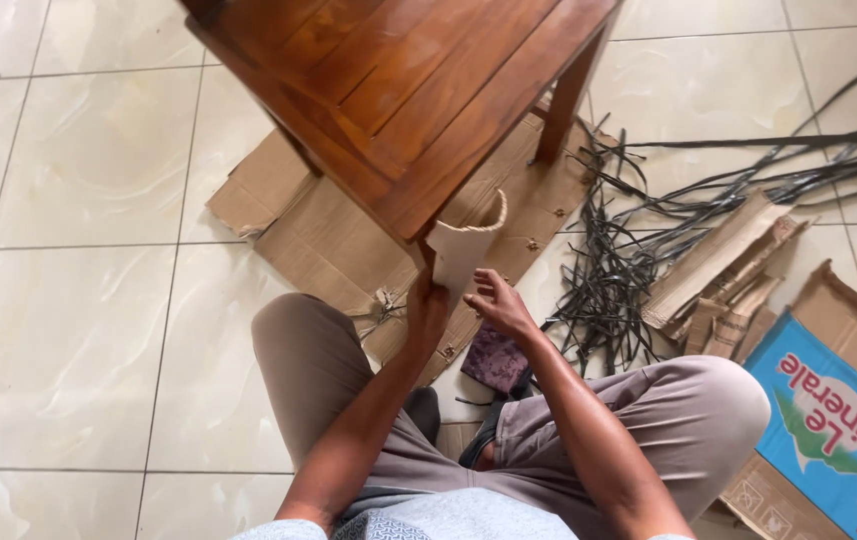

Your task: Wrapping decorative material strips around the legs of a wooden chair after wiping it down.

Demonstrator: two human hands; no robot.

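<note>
A brown wooden chair (408, 90) stands on flattened cardboard (338, 240) in front of me. A piece of beige cardboard wrap (460, 250) is folded around the chair's near leg, with a thin strip curling over its top. My left hand (426, 312) grips the leg and the wrap's lower left edge. My right hand (500, 303) touches the wrap's lower right edge with fingers spread. I sit on the tiled floor with knees apart.
A tangle of black plastic straps (638, 230) lies to the right on the floor. Folded cardboard scraps (718, 275) and a blue printed carton (828, 420) sit at the right. A dark patterned cloth (495, 360) lies between my knees.
</note>
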